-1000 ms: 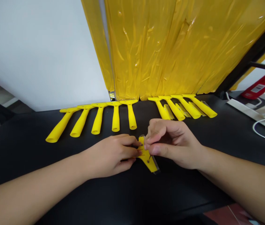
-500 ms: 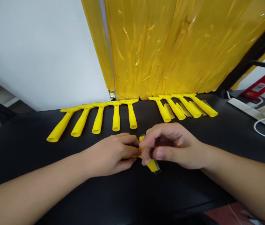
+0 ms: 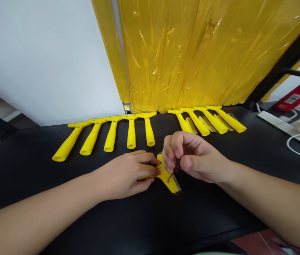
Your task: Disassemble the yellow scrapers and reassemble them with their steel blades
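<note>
A yellow scraper with a blade along its right edge lies on the black table. My left hand is wrapped round its handle and presses it against the table. A small screwdriver is pinched in my right hand; its thin shaft slants down and its tip is at a screw on the scraper's head. Most of the screwdriver's handle is hidden by the fingers.
Several yellow scrapers stretch in a row at the back left, and several more at the back right, with blades beside them. Yellow film hangs behind. At the right are a red package and a white cable.
My right hand has risen and turned slightly, so the screwdriver's shaft and the screw now show. My left hand has stayed on the scraper.
</note>
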`<state>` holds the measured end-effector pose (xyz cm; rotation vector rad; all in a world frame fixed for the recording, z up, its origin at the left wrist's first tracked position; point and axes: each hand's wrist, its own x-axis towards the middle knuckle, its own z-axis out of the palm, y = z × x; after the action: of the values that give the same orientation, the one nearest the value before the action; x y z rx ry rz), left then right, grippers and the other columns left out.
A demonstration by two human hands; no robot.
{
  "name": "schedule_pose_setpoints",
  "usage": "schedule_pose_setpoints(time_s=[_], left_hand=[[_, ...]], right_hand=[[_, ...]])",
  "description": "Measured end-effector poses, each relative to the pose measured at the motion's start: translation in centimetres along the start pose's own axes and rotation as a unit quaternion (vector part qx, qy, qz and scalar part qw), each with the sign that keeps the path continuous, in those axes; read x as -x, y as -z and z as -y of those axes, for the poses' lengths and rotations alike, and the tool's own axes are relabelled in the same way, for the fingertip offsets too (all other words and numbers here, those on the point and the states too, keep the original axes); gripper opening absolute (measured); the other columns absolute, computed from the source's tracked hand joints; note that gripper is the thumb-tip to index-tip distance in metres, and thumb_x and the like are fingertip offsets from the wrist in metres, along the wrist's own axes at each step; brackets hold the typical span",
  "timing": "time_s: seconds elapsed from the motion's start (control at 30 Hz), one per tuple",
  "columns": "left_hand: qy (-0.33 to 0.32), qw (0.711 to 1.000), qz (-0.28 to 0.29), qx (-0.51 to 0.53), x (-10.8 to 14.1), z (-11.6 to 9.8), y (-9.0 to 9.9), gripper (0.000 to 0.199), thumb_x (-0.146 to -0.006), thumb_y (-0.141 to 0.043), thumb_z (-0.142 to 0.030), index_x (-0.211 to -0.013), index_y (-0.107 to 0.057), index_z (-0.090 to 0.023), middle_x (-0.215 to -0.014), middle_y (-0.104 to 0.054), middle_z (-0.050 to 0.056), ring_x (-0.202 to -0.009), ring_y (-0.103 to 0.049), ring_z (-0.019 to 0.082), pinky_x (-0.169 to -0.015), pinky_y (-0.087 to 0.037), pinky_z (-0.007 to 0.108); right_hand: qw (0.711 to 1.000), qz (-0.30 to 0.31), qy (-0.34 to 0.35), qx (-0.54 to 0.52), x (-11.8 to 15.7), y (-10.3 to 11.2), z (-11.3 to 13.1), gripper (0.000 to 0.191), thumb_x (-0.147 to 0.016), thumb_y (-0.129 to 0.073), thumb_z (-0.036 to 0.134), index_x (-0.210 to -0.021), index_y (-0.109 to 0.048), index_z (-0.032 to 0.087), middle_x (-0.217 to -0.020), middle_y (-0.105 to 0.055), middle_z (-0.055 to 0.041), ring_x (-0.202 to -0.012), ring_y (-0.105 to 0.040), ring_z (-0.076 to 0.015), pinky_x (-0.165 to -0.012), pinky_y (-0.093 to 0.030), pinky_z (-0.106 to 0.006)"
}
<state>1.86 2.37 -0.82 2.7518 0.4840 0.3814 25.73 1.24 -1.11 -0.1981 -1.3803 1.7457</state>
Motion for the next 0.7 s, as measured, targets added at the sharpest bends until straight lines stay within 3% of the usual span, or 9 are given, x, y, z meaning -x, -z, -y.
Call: schedule_pose_setpoints(time_s=[0.1,0.2,0.4,0.7], left_hand=[[0.012,1.000,0.004,0.006,-0.1,-0.1,0.1,0.019,-0.096,-0.064,-0.016,-0.107,-0.077,-0.023,-0.103,-0.067,0.006,-0.092,-0.069,0.018,-0.083,-0.057,0.028],[0.024,1.000,0.011,0.014,-0.1,-0.1,0.1,0.023,-0.095,-0.064,-0.014,-0.111,-0.078,-0.025,-0.108,-0.068,0.006,-0.097,-0.069,0.019,-0.089,-0.058,0.029],[0.028,1.000,0.013,0.006,0.0,-0.1,0.0,0.029,-0.094,-0.065,-0.013,-0.117,-0.077,-0.025,-0.110,-0.068,0.007,-0.100,-0.070,0.020,-0.090,-0.058,0.030],[0.021,1.000,0.009,0.008,0.0,-0.1,0.0,0.028,-0.095,-0.063,-0.014,-0.117,-0.077,-0.024,-0.109,-0.068,0.007,-0.099,-0.069,0.020,-0.089,-0.058,0.030]], right_hand=[[0.999,0.033,-0.022,0.011,0.2,0.0,0.1,0.021,-0.095,-0.076,0.035,-0.092,-0.062,0.020,-0.082,-0.063,0.0005,-0.073,-0.063,-0.0133,-0.070,-0.051,-0.030],[0.998,0.052,-0.044,-0.014,0.3,-0.4,0.1,0.021,-0.102,-0.067,0.039,-0.096,-0.059,0.020,-0.080,-0.062,0.0016,-0.066,-0.059,-0.0114,-0.067,-0.048,-0.030],[0.996,0.018,-0.070,-0.046,0.1,-1.0,0.2,0.030,-0.102,-0.066,0.043,-0.091,-0.048,0.021,-0.076,-0.055,0.0048,-0.060,-0.040,-0.0085,-0.060,-0.031,-0.027],[0.997,0.021,-0.064,-0.048,0.2,-0.9,0.4,0.033,-0.100,-0.068,0.044,-0.090,-0.044,0.023,-0.076,-0.052,0.0057,-0.060,-0.036,-0.0091,-0.061,-0.030,-0.027]])
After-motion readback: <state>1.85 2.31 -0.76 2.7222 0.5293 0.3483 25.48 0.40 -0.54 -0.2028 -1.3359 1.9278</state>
